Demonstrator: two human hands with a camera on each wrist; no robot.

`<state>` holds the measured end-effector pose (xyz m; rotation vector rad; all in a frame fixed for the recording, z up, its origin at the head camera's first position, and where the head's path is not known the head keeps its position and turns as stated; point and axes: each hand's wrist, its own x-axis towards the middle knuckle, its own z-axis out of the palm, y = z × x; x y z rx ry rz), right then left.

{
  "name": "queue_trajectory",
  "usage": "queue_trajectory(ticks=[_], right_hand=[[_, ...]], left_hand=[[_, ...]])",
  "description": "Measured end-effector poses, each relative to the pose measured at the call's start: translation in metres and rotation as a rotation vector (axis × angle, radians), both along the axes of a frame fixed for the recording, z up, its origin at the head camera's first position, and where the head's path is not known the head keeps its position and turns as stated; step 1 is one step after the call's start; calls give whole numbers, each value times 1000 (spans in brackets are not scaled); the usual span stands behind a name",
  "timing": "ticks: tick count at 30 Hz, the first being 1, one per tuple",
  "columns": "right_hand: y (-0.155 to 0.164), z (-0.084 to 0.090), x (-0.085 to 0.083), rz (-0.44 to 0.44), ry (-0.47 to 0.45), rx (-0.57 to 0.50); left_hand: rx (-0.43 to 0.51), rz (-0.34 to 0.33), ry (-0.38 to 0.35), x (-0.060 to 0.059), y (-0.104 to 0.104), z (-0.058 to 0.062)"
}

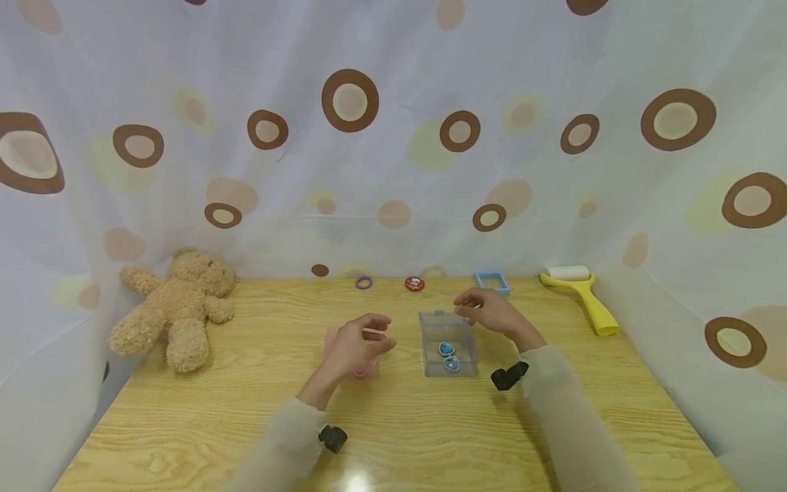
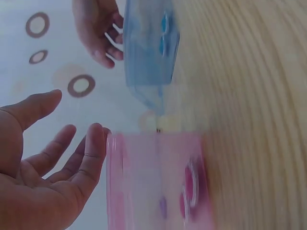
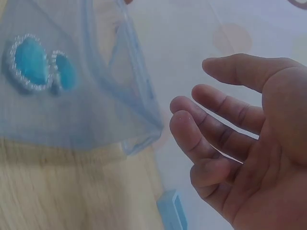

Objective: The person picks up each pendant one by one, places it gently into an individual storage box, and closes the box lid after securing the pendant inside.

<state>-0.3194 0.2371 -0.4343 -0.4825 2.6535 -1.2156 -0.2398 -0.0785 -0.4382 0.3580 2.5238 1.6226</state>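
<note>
My left hand [image 1: 355, 347] hovers over a pink translucent box [image 2: 139, 182], its fingers spread and holding nothing. Inside that box lie pink jewelled pieces [image 2: 192, 184] with pale edging. My right hand [image 1: 492, 313] is raised beside the back right corner of a clear bluish box [image 1: 432, 367], fingers loosely bent with nothing between them. Two blue gems with beaded rims rest in the clear box, one blue gem [image 1: 446, 349] behind the other blue gem [image 1: 451, 363]. In the head view my left hand hides most of the pink box.
A teddy bear [image 1: 184, 304] lies at the left against the curtain. Along the table's back edge are a purple ring [image 1: 364, 282], a red patterned disc [image 1: 415, 283] and a light blue square frame [image 1: 503, 290]. A yellow-handled roller [image 1: 593, 307] lies at the back right.
</note>
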Motion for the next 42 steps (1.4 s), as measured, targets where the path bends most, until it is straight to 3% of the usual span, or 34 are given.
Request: queue_trajectory(ticks=[7, 16, 30, 42], right_hand=[[11, -17, -7, -81, -58, 22], [17, -25, -9, -116, -129, 35], [16, -27, -7, -83, -148, 18], [16, -26, -7, -101, -89, -4]], left_hand=[[-27, -47, -9, 3, 33, -5], [-97, -43, -30, 1, 63, -19], [-137, -53, 0, -1, 72, -22], [-175, -34, 12, -3, 75, -21]])
